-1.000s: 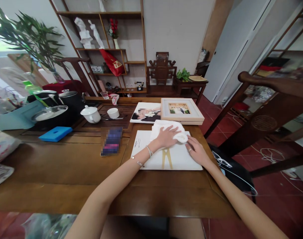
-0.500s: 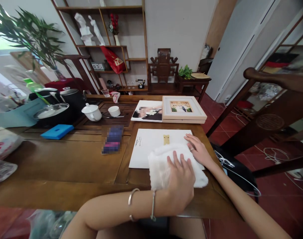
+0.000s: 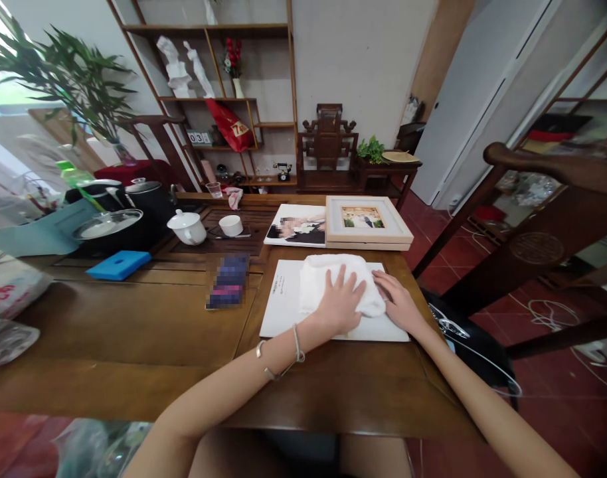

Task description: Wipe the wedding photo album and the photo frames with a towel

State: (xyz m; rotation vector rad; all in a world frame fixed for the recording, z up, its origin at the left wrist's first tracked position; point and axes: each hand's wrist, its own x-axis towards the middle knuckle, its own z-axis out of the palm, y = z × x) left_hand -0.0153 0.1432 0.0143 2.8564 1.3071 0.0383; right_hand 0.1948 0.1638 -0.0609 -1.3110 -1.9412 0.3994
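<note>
A white cloth [image 3: 316,279] lies bunched over the upper middle of a flat white panel [image 3: 278,318]. On top of the cloth my left hand [image 3: 341,302] is spread open with its palm down, and bracelets circle its wrist. My right hand [image 3: 399,302] rests on the panel's right side, fingers stretched toward the cloth's right edge. Small dark print shows along the panel's left side. The gold-coloured plate on the panel is hidden beneath the cloth.
Behind the panel lie a light wooden picture frame [image 3: 403,229] and a photo panel [image 3: 281,232]. To the left are a blurred-out dark blue item [image 3: 228,282], a blue box [image 3: 118,265], a lidded white cup [image 3: 186,229] and a small white bowl [image 3: 230,226]. A wooden chair [image 3: 537,245] stands at right.
My left hand has moved forward and slightly left, pushing the cloth from the panel's near edge up over its middle and covering the gold plate. My right hand stays almost in place.
</note>
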